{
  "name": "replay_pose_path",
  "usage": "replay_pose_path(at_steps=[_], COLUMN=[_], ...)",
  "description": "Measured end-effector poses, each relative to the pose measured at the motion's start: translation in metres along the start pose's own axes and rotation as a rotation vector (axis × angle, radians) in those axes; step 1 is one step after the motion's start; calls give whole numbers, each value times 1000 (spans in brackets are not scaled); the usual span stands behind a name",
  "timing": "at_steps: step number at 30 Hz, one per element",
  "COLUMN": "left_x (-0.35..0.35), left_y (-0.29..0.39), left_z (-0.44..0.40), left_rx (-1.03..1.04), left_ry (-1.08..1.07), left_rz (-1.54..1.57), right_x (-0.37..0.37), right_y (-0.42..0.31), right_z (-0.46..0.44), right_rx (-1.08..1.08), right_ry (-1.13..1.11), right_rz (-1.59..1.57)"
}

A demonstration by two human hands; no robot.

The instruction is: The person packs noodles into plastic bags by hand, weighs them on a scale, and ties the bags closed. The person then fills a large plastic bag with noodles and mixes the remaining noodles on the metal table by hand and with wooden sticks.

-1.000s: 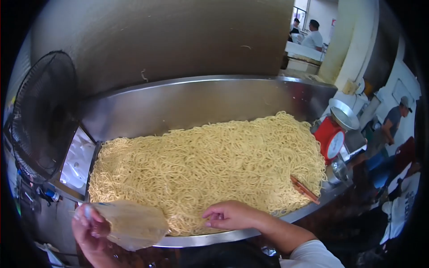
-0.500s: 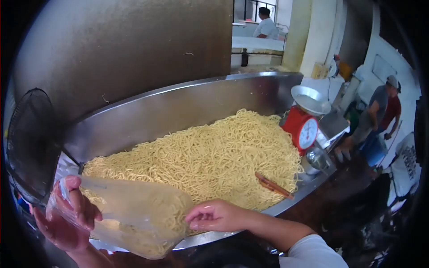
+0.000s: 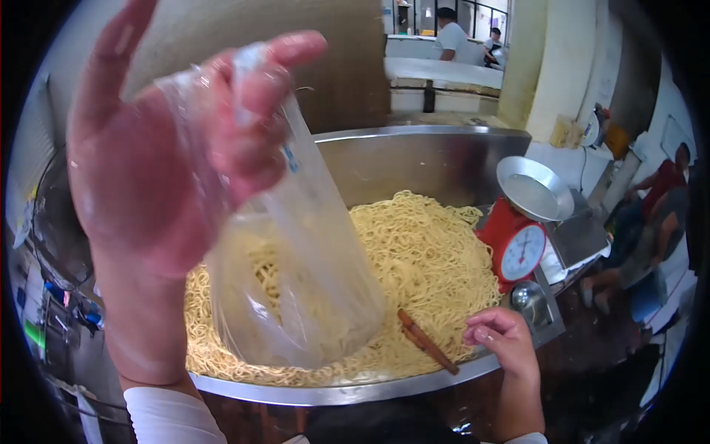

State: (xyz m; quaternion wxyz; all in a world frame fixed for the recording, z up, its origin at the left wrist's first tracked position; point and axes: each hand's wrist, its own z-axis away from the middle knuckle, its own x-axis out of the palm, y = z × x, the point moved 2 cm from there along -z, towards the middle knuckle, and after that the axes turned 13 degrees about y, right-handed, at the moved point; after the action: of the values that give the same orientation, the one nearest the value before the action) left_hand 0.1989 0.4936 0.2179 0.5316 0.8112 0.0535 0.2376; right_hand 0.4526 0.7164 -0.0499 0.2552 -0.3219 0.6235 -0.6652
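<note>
Bag (image 3: 307, 292) hangs above the noodles (image 3: 425, 248), left of centre and close to the front edge of the tray (image 3: 310, 393). Your left hand (image 3: 174, 159) holds it, the plastic wound about the fingers at its mouth. Your right hand (image 3: 503, 340) is by the front edge, toward the right corner, fingers loosely curled, nothing visible in them, near the wooden tool (image 3: 427, 342). You should find the film limp, light and probably slippery, since your fingers look wet; take hold at the gathered mouth. Noodles show through it; whether inside or behind, you cannot tell. Its long axis runs down from your fingers, leaning right; mouth up, bottom toward the front edge.
</note>
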Motion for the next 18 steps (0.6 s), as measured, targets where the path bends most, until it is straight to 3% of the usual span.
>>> replay_pose_path(at_steps=[7, 10, 12, 14, 18], left_x=[106, 174, 190, 222, 249], left_y=[-13, -46, -59, -86, -137], left_z=[-143, -199, -247, -271, -333], left_rx=[-2, 60, -41, 94, 51], left_ry=[-25, 226, 145, 359, 251], left_rz=[-202, -67, -54, -200, -202], right_x=[-136, -174, -195, -213, -246], right_y=[-12, -16, -16, -12, -3], right_z=[-28, -36, -36, -36, -36], right_rx=[43, 10, -7, 1, 28], right_ry=[117, 144, 195, 210, 289], right_rz=[-63, -93, -103, -120, -159])
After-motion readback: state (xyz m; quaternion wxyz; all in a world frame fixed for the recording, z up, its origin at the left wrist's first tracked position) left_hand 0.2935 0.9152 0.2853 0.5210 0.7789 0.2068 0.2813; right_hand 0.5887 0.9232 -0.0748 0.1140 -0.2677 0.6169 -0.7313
